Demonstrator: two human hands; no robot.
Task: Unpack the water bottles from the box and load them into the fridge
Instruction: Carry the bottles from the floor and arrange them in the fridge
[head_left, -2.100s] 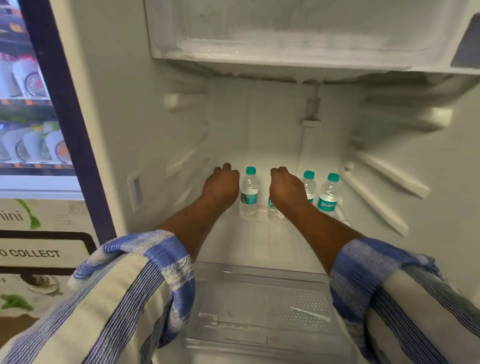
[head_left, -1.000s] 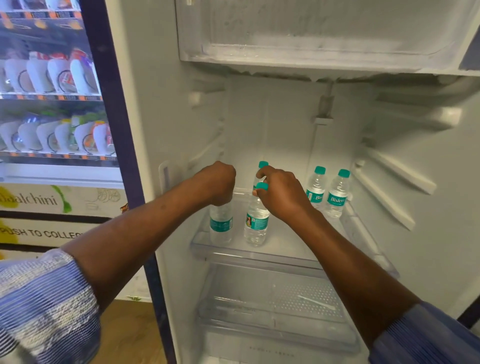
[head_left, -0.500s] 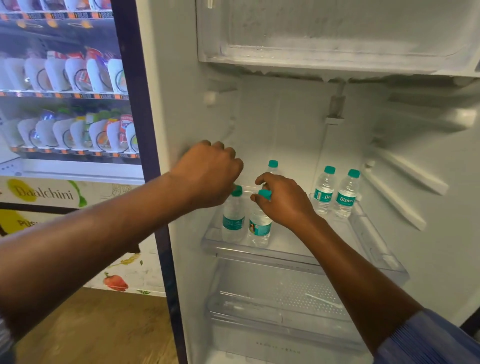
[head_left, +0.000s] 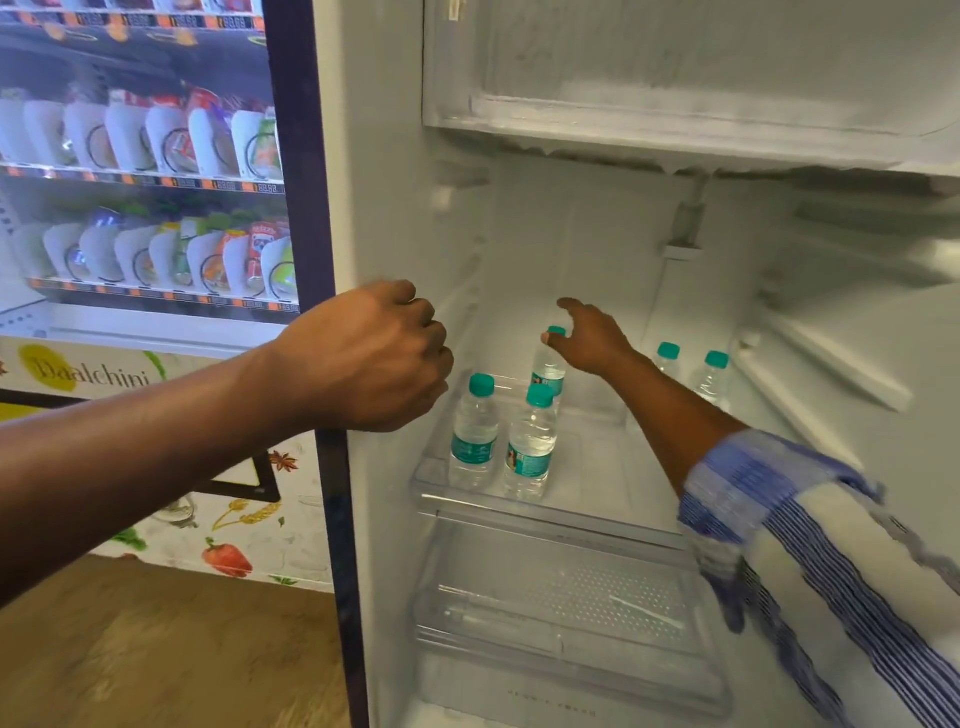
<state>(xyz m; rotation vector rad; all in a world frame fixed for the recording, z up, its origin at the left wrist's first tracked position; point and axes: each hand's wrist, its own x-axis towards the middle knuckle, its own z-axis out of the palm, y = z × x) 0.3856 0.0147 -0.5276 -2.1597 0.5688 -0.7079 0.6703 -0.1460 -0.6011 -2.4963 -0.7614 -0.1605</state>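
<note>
The fridge stands open with several small water bottles with teal caps upright on its clear shelf (head_left: 597, 512). Two bottles (head_left: 474, 431) (head_left: 531, 447) stand side by side at the front left. A third bottle (head_left: 549, 366) stands behind them, and my right hand (head_left: 592, 338) reaches over it with fingers spread, thumb at its cap. Two more bottles (head_left: 666, 358) (head_left: 714, 374) stand at the back right, partly behind my right forearm. My left hand (head_left: 374, 358) hovers at the fridge's left edge, fingers curled with nothing in them. No box is in view.
A frosted freezer compartment (head_left: 675, 78) hangs above the shelf. A clear crisper drawer (head_left: 561, 597) sits below it. Shelf rails (head_left: 831, 369) line the right wall. A snack vending machine (head_left: 145, 156) stands left of the fridge, over a wooden floor (head_left: 130, 649).
Both hands set bottles down at the front left of the shelf and let go. My left hand drew back to the fridge edge; my right hand moved back to the rear bottle.
</note>
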